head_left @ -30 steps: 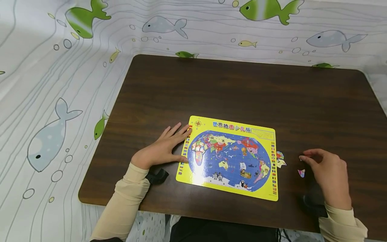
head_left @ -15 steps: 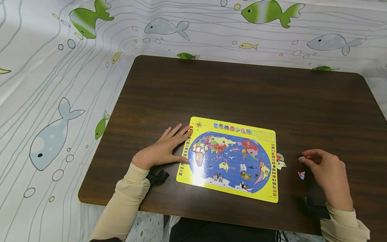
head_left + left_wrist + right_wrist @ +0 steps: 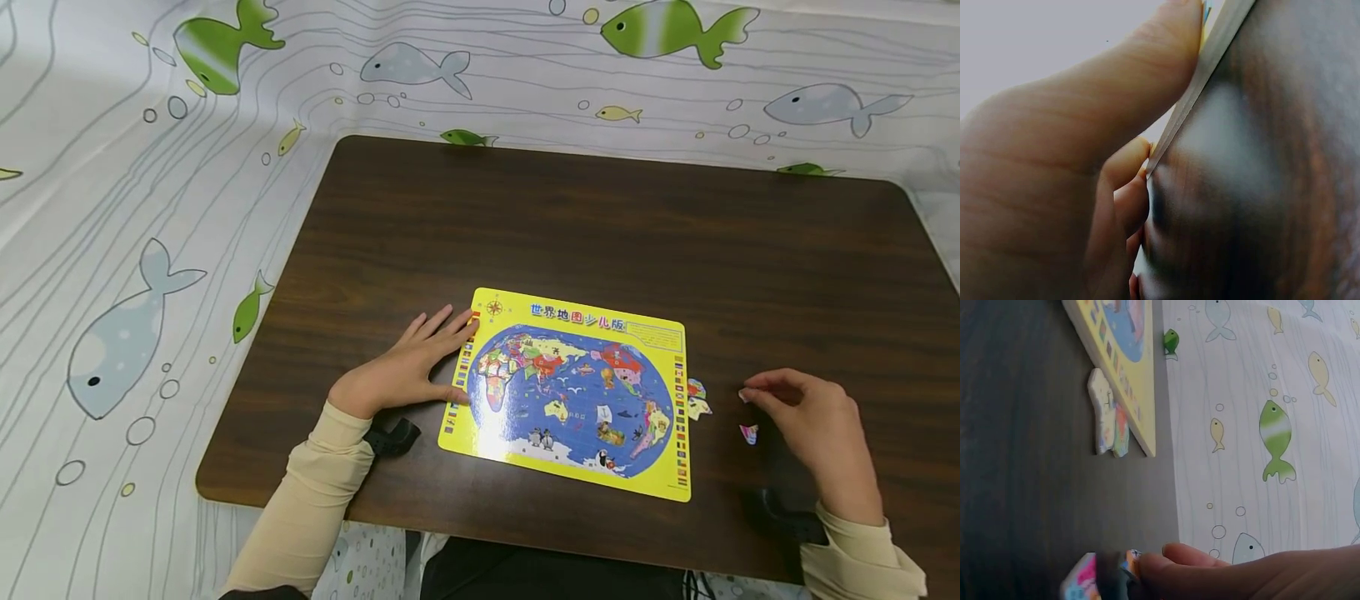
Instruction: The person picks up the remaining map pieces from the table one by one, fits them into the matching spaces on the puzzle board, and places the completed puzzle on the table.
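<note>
A yellow-bordered world map puzzle board point(image 3: 570, 483) lies flat on the table. My left hand point(image 3: 401, 371) rests at its left edge, fingers spread, with the thumb and fingertips on the border. In the left wrist view the thumb point(image 3: 1141, 69) touches the board's edge. Right of the board, my right hand point(image 3: 813, 425) pinches a small colourful puzzle piece point(image 3: 1130, 561) between thumb and finger, mostly hidden by the fingers. A pink and blue puzzle piece point(image 3: 748, 434) lies on the table just beside this hand. Two more puzzle pieces point(image 3: 697, 408) lie against the board's right edge.
The dark brown wooden table point(image 3: 525, 217) reaches far behind the board. A white sheet point(image 3: 525, 75) printed with fish stands along its back and left sides. Black straps with devices point(image 3: 393, 437) sit at both wrists.
The camera view has shifted slightly. Both hands stay in nearly the same places, and the right fingers have shifted a little on the puzzle piece.
</note>
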`<control>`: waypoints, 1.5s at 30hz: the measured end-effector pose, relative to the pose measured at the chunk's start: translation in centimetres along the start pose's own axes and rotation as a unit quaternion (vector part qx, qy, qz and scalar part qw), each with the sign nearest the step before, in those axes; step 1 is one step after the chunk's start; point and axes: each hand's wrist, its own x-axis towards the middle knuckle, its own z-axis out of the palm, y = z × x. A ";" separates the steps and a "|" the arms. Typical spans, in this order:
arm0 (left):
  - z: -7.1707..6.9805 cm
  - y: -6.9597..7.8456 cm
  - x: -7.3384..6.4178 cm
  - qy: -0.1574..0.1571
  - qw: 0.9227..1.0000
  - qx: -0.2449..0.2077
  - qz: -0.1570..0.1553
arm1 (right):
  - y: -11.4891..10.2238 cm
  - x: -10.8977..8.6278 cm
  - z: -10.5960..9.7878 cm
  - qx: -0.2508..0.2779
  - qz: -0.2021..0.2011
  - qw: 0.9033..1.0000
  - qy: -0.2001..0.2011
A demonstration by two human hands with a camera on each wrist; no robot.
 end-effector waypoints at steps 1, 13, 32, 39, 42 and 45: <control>0.0 0.0 0.0 -0.001 1.000 0.000 0.000 | 0.0 0.0 -0.1 0.001 0.000 1.000 -0.001; -0.1 -0.2 0.2 -0.006 1.000 0.001 -0.005 | -1.5 -0.2 -0.7 0.092 -0.005 0.993 -0.074; -0.2 -0.4 0.5 -0.006 1.000 0.013 -0.004 | -5.2 -0.4 0.8 0.203 0.007 0.957 -0.207; -0.2 -0.3 0.6 -0.006 1.000 0.004 0.001 | -5.6 -0.4 1.8 0.193 -0.010 0.960 -0.205; -0.2 -0.3 0.6 -0.008 1.000 0.005 -0.001 | -5.7 -0.4 2.1 0.179 -0.022 0.962 -0.203; -0.2 -0.1 0.6 -0.010 1.000 0.004 -0.005 | -5.9 -0.5 2.4 0.159 -0.033 0.967 -0.196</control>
